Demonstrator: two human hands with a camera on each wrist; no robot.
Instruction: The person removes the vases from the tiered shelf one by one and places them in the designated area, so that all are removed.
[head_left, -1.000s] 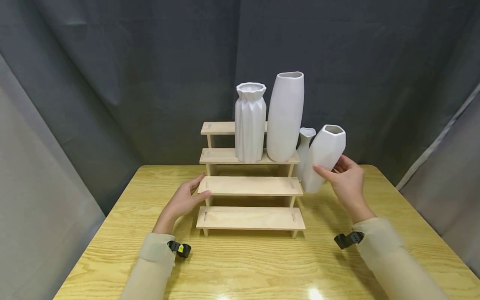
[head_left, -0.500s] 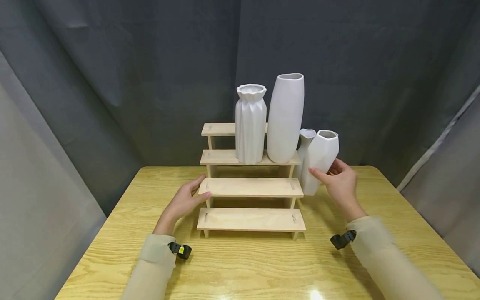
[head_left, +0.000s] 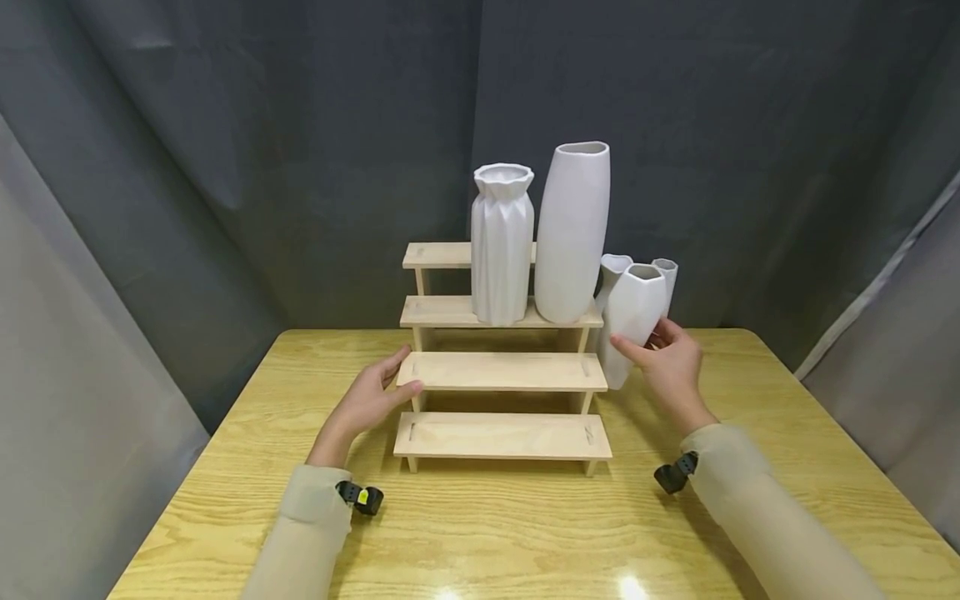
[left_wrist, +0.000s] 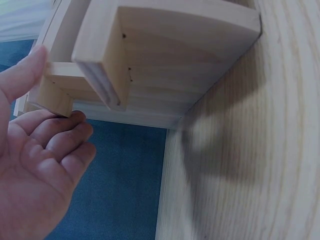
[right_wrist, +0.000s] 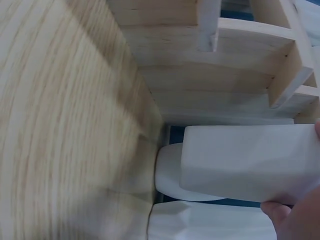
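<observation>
Lowering, since a second ago, the faceted vase (head_left: 630, 321) from up beside the shelf's (head_left: 501, 372) right end down toward the table (head_left: 225, 467), and bringing it closer in; now sitting lower and less tilted than before, just beside the third step's right end, base near or on the tabletop — not possible to tell which. Uncovering, with that drop, a third small vase (head_left: 666, 279) behind, hidden earlier. Gripping the faceted vase around its middle with the right hand (head_left: 670, 367), thumb on the front face, fingers curled round the back. Keeping the left hand (head_left: 365, 400) where it was, relaxed and open, thumb resting on the left end of the third step, fingers beneath the board.

Looking white, matte, angular: flat planes meeting in ridges, a polygonal mouth, body narrowing toward the base, leaning slightly to the left at the foot. Standing close in front of a slim curved-neck vase (head_left: 611, 279). Showing in the right wrist view as a pale blocky form (right_wrist: 250, 160) beside the shelf's side frame.

Holding unchanged on the second step: a pleated vase (head_left: 501, 246) and a tall smooth vase (head_left: 572, 233), side by side.
</observation>
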